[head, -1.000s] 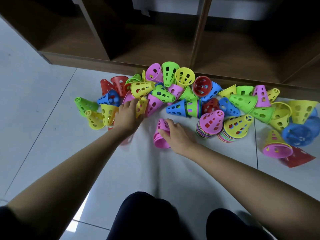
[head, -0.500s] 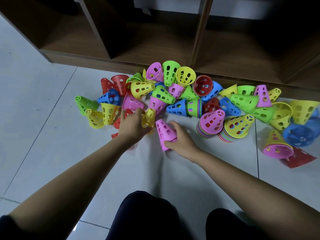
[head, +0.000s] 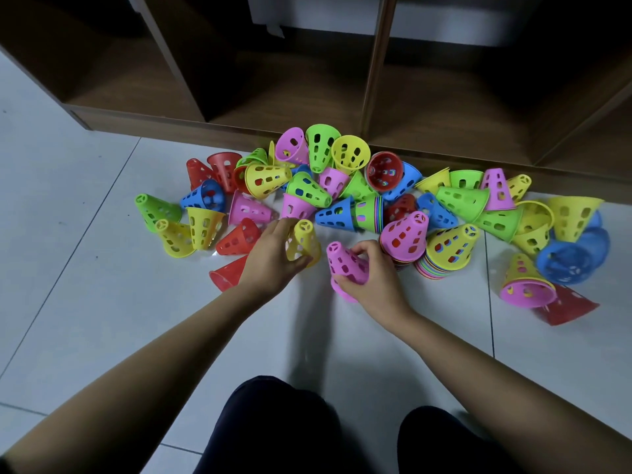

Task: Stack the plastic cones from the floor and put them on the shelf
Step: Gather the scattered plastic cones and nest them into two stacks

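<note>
Bottom of the frame is just dark-trousered knees (head: 273, 422) on the pale tiled floor (head: 102, 302). Bit further up, around the middle, the left hand (head: 270, 261) has its fingers (head: 284, 224) and thumb curled round a yellow cone (head: 304, 242), narrow end up. Just right of it, the right hand (head: 376, 278) grips a pink cone (head: 345, 265) the same way, tip tilted to the upper left. The cones are small plastic ones with cut-out holes all over. Right behind that hand are two nested stacks leaning over, a pink-topped stack (head: 405, 236) and a yellow-topped stack (head: 448, 248). Beyond them the loose pile of cones (head: 307, 189) (red, blue, green, yellow, pink) sprawls across the floor, mid-left to far right. Along the top is the brown wooden shelf (head: 290, 97) with open compartments.
</note>
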